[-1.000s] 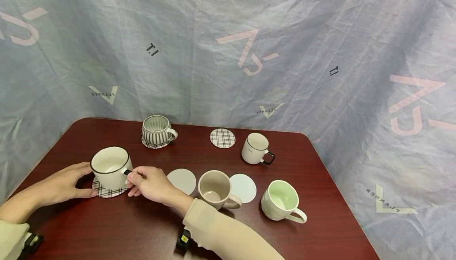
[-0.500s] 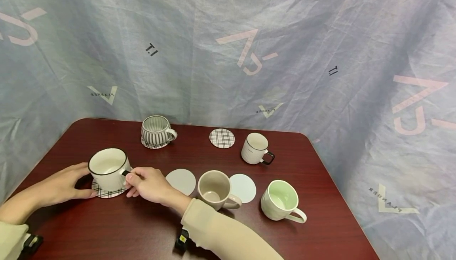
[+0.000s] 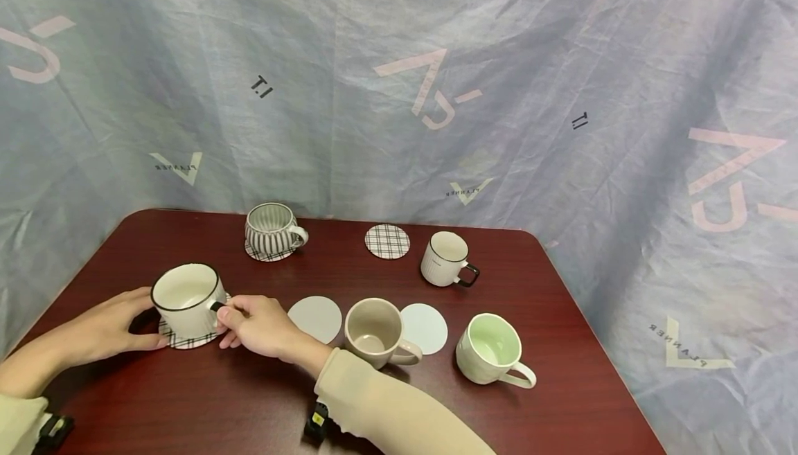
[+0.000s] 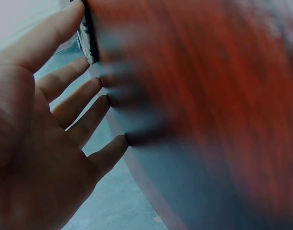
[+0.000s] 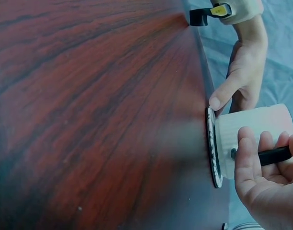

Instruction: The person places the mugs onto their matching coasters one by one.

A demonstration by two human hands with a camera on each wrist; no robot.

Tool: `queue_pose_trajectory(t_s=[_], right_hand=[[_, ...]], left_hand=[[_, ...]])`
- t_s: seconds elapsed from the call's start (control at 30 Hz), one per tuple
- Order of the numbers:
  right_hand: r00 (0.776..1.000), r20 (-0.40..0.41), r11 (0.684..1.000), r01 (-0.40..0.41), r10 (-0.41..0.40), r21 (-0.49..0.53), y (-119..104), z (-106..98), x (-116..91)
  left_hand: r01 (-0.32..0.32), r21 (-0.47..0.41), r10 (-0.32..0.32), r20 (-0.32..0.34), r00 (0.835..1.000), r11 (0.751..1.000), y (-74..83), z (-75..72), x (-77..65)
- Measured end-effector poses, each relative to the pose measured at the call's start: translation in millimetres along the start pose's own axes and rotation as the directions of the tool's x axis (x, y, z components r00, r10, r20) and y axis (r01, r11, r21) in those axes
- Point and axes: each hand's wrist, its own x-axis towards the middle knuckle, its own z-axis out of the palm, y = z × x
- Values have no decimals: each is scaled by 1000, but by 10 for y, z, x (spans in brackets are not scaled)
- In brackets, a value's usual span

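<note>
A white mug with a black rim (image 3: 190, 309) stands upright over a plaid coaster (image 3: 177, 340) at the table's left. My right hand (image 3: 260, 325) pinches its black handle (image 5: 275, 155) between thumb and fingers. Mug base and coaster lie very close in the right wrist view; whether they touch I cannot tell. My left hand (image 3: 102, 327) rests on the table left of the mug, thumb by the coaster's edge. Its fingers (image 4: 82, 103) are spread and nearly straight in the left wrist view, and it grips nothing.
A striped mug (image 3: 269, 235) sits on a coaster behind. A plaid coaster (image 3: 387, 242) and a black-handled mug (image 3: 444, 261) are at the back. A beige mug (image 3: 374, 337) stands between two plain coasters, the left one (image 3: 316, 318) and right one (image 3: 425, 329); a green mug (image 3: 486, 354) is right.
The white mug, held by my right hand, has shifted slightly left and down over the plaid coaster. My left hand has stayed about where it was.
</note>
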Motion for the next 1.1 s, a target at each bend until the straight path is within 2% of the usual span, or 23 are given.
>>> queue_pose_trajectory(t_s=[0.23, 0.47, 0.83, 1.1], right_hand=[[1000, 8, 1000, 1, -1, 8, 22, 6, -2], [1000, 24, 1000, 1, -1, 11, 19, 20, 18], [1000, 13, 1000, 3, -3, 13, 5, 33, 33], [1000, 17, 1000, -12, 12, 9, -3, 55, 46]], left_hand=[[9, 3, -9, 5, 1000, 1000, -11, 3, -7], [-34, 1, 34, -39, 999, 999, -8, 19, -5], [-25, 2, 25, -22, 999, 1000, 7, -15, 13], [-56, 17, 57, -67, 996, 998, -35, 30, -6]])
